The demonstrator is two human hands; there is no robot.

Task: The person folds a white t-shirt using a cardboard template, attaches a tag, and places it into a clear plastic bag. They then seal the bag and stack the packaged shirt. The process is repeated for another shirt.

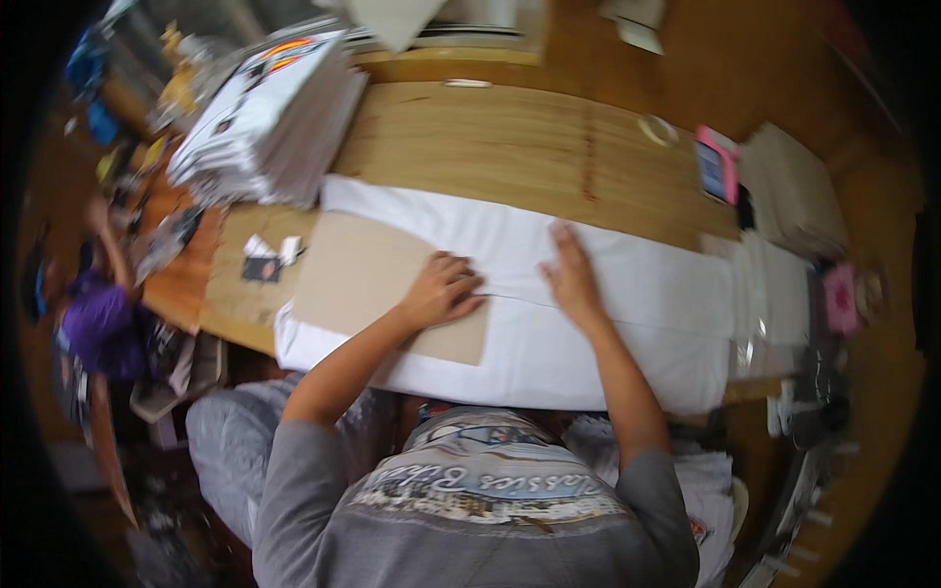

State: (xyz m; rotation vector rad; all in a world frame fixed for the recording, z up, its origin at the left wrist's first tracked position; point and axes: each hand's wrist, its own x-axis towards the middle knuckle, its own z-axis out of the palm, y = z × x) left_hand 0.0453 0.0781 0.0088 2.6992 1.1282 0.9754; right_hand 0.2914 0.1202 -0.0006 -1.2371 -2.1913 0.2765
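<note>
A white cloth garment [627, 323], likely a T-shirt, lies spread across the wooden table in front of me. On its left part rests a flat beige cardboard sheet [368, 265]. My left hand [441, 291] presses on the right side of the cardboard, its fingers loosely bent and apart, holding nothing I can see. Farther right, my right hand [576, 281] lies on the white cloth with thumb and fingers spread. A seam or fold line runs over the cloth beneath and between my hands.
A tall stack of folded white printed shirts [270, 113] stands at the back left. Small tags [262, 268] lie left of the garment. A tape roll [658, 130], pink-cased phone [716, 167] and clear-wrapped packs [774, 294] sit at right. Another person in purple [103, 333] is far left.
</note>
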